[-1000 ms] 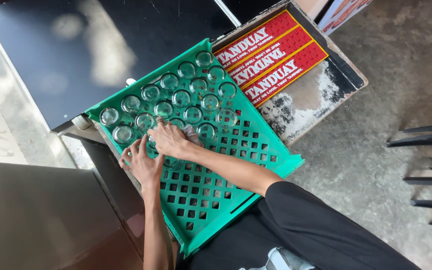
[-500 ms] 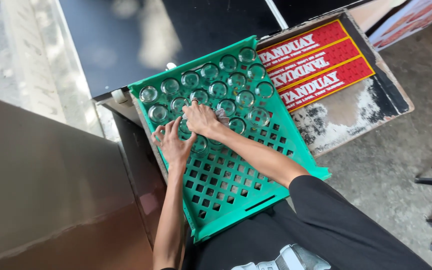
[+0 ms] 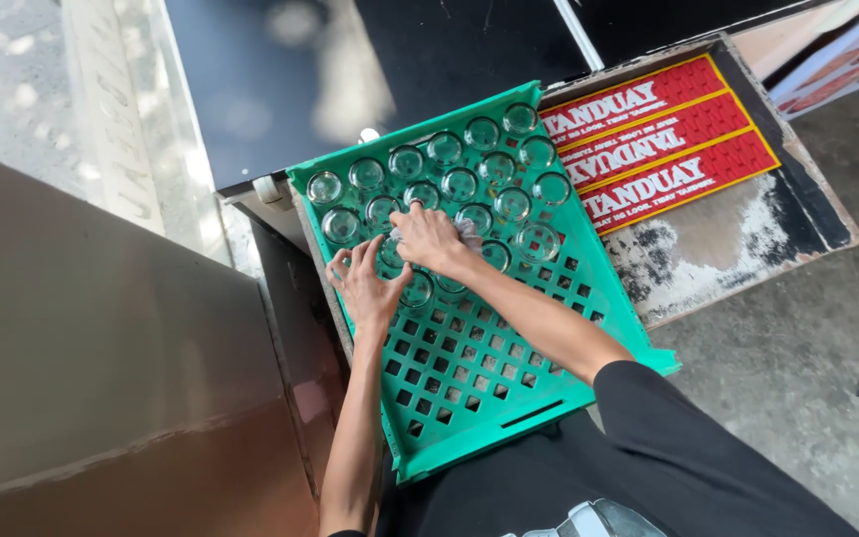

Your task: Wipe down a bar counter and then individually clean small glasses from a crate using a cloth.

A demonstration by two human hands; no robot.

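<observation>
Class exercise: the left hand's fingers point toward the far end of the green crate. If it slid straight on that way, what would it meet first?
Most likely the clear glass just beyond the left hand in the green crate; height is hard to judge.

Glasses under the right hand (image 3: 431, 239) hidden, left hand (image 3: 368, 288) fingers' grip unclear, stools cut off.

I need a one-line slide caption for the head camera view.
Two bare hands, left hand and right hand, arrange clear glasses in a green crate.
</observation>
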